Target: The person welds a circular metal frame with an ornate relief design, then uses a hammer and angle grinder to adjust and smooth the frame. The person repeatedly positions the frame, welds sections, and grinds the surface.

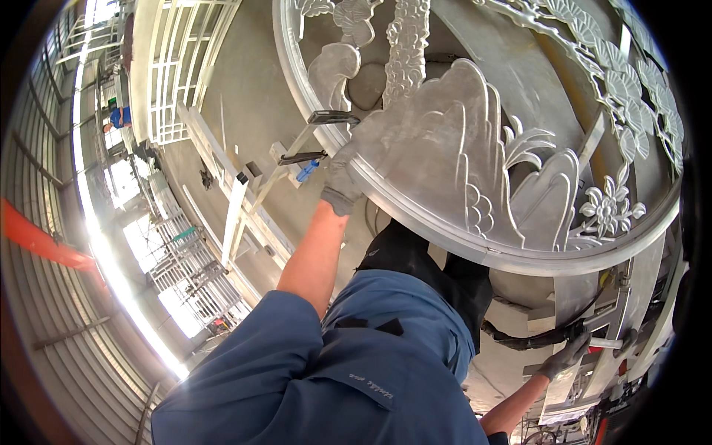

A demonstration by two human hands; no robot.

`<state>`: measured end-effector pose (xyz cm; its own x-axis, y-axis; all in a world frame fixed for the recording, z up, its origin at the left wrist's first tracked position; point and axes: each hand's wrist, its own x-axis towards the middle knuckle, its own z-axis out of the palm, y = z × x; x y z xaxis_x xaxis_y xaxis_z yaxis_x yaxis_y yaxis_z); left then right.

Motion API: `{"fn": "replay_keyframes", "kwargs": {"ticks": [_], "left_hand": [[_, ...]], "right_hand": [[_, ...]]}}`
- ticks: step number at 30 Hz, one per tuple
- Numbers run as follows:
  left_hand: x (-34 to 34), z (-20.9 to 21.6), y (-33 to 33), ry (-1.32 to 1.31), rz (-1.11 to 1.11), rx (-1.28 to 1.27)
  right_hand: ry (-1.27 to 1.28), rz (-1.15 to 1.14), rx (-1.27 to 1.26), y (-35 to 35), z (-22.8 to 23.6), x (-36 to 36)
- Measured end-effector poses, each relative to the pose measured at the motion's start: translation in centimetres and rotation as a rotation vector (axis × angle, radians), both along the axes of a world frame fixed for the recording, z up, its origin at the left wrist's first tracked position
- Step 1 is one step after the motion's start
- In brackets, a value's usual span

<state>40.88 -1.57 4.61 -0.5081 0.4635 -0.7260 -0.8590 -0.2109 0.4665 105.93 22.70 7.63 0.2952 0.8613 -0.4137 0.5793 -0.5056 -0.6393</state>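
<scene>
A large round silver metal panel [437,141] with raised mountain, leaf and flower shapes fills the upper right, bounded by a thick ring-shaped rim [445,230]. My left hand [343,182], in a grey glove, is closed over the rim's near left side. Beside it, a black clamp with a blue handle [308,170] reaches toward the rim. Low on the right, my right hand [565,357], also gloved, is out to the side with fingers curled round the end of a short pale rod [607,343]. The rod has a dark end; its kind is unclear.
A thick black-wrapped cable [526,338] runs past my right hand. Long pale metal bars [241,200] stand left of the panel, with a white frame [182,67] behind them. A person in blue [120,117] is far off at the left. An orange-red object [48,241] crosses the left edge.
</scene>
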Motion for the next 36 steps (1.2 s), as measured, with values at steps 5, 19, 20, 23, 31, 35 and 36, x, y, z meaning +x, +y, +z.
{"fn": "replay_keyframes", "kwargs": {"ticks": [5,19,20,23,31,35,36], "left_hand": [[0.5,-1.0,-0.5,-0.056,-0.004,0.028],[0.5,-2.8,-1.7,-0.037,0.160,-0.126],[0.3,-3.7,-1.9,-0.012,0.164,-0.130],[0.8,-6.1,-2.8,0.117,0.185,-0.162],[1.3,-3.9,-1.5,-0.003,0.153,-0.102],[0.5,0.1,0.4,-0.070,0.098,-0.069],[0.6,0.5,0.4,-0.115,0.114,-0.054]], "right_hand": [[-0.039,0.171,-0.148,4.0,-2.4,2.3],[-0.076,0.314,0.011,3.6,-0.7,-1.8],[-0.075,0.319,0.019,3.1,0.3,-2.1],[-0.041,0.325,0.021,2.4,3.2,-1.4],[0.040,0.340,0.458,8.2,8.2,-4.0],[0.641,0.535,-0.232,9.4,15.2,-22.9],[0.624,0.621,-0.274,9.1,14.6,-24.9]]}}
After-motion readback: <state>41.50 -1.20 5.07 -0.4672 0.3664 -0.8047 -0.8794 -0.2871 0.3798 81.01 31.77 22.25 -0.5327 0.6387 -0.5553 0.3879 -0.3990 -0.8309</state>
